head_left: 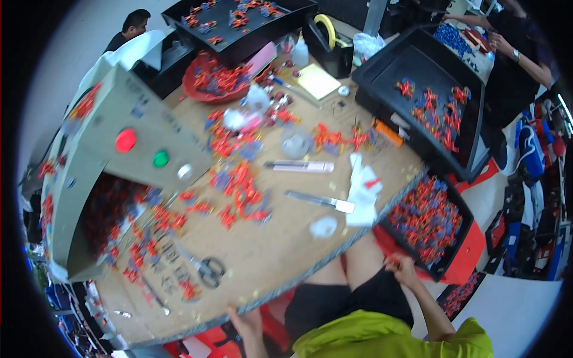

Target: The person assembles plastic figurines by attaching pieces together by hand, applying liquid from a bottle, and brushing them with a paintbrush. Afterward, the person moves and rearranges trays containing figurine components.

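My left hand (248,326) is at the table's front edge, one digit stretched along the rim; the other fingers are mostly hidden. It looks open, with nothing visible in it. My right hand (403,269) is beside my thigh, its fingers curled together; whatever they may hold cannot be made out. It is nearest to a black bin (439,273) filled with small red-and-blue plastic figures (427,218). On the table lie more red figures (239,191), scissors (210,272), a metal-bladed tool (319,201), a pale pen-like tool (299,166) and a crumpled white cloth (362,194).
A grey machine (143,113) with red and green buttons stands at the left. Black trays (382,77) with figures sit at the back and right. A red bowl (190,89) of figures is behind the loose pile. One person (134,24) is at the back, another (519,59) at the right.
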`<state>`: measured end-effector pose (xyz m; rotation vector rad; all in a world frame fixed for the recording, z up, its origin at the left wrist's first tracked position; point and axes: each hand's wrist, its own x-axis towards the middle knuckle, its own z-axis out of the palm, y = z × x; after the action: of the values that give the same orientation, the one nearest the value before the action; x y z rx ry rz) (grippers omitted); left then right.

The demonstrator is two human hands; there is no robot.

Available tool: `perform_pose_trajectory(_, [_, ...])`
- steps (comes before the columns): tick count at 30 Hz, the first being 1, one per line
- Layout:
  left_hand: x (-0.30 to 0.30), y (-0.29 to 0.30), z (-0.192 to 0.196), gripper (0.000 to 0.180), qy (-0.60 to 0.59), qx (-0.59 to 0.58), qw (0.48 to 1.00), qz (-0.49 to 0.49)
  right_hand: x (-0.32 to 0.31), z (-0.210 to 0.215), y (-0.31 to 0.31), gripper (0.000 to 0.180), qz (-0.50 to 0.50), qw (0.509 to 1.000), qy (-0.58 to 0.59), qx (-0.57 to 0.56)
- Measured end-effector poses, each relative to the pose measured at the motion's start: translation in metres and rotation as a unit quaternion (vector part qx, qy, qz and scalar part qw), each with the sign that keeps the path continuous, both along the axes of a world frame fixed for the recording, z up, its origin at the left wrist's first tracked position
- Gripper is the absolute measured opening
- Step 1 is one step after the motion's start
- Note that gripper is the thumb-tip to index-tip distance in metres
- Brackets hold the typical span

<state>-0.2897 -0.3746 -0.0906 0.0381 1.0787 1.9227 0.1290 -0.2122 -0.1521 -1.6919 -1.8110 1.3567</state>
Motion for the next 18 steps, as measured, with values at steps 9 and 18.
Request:
perform_pose_trajectory(9, [-0.006,-0.013,0.007,0.078,-0.003,-0.029,0.999,-0.035,-0.017,0.087,0.051,0.016,0.094,0.98,-0.07,0.158])
perform_pose_trajectory(18, [0.033,0.006,0.07,0.058,0.087,-0.042,0.879,-0.466,-0.011,0.119,0.039,0.014,-0.079,0.95,0.043,0.299])
